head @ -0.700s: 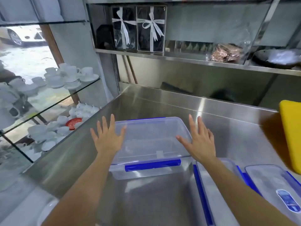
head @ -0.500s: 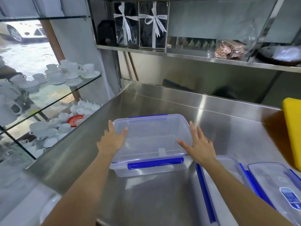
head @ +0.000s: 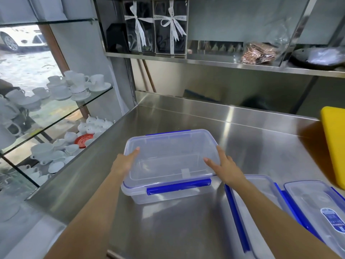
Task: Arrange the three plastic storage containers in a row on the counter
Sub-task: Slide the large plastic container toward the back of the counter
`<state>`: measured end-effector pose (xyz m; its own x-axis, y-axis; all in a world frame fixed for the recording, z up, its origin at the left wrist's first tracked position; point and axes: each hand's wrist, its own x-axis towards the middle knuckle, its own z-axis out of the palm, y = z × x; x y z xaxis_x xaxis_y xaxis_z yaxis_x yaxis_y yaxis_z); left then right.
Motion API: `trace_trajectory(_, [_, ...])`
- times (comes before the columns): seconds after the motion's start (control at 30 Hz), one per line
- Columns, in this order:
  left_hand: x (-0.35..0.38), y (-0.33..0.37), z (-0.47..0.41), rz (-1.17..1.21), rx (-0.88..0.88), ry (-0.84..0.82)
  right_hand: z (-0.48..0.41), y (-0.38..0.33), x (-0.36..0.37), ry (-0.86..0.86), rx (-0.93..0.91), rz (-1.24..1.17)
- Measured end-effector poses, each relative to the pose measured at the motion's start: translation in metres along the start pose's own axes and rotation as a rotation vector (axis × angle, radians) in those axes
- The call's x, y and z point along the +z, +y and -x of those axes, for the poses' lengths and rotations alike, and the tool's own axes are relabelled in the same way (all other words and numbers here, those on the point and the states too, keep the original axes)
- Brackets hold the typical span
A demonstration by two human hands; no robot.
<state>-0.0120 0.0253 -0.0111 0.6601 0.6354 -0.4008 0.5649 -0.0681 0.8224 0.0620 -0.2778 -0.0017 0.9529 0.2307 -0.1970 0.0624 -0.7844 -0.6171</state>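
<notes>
Head view: left hand [head: 123,163] in grip on container [head: 168,146] rim; right hand [head: 226,167] flat, straight-fingered, alongside

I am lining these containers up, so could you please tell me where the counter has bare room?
Bare counter lies behind the large container up to the back wall, between it and the yellow board, and in front of it. The near right is crowded by two other containers side by side.

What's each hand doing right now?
Left hand: grips the container's left edge, thumb on top.
Right hand: open, fingers pressed flat against its right edge.
</notes>
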Motion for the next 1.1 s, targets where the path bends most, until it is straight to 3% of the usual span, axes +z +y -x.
trace_trajectory(0.17, [-0.002, -0.007, -0.014, 0.067, -0.02, -0.024, 0.003, -0.003, -0.001, 0.004, 0.003, -0.085])
trace_trajectory(0.33, [-0.006, -0.002, 0.005, 0.299, -0.089, -0.13, -0.003, -0.007, -0.003, 0.123, 0.026, -0.348])
trace_trajectory(0.57, [-0.002, -0.007, 0.016, 0.47, -0.082, -0.055, -0.01, -0.013, -0.009, 0.217, 0.095, -0.743])
trace_trajectory(0.77, [0.025, 0.004, 0.04, 0.652, -0.057, 0.078, -0.021, -0.027, 0.005, 0.12, 0.273, -1.076])
trace_trajectory(0.93, [0.059, 0.002, 0.056, 0.77, -0.084, 0.154, -0.016, -0.05, 0.037, -0.115, 0.203, -1.064])
trace_trajectory(1.03, [0.084, -0.003, 0.066, 0.791, -0.085, 0.078, -0.017, -0.054, 0.053, -0.007, 0.089, -0.917])
trace_trajectory(1.1, [0.095, -0.006, 0.073, 0.777, -0.161, -0.027, -0.024, -0.048, 0.057, 0.055, 0.109, -0.738])
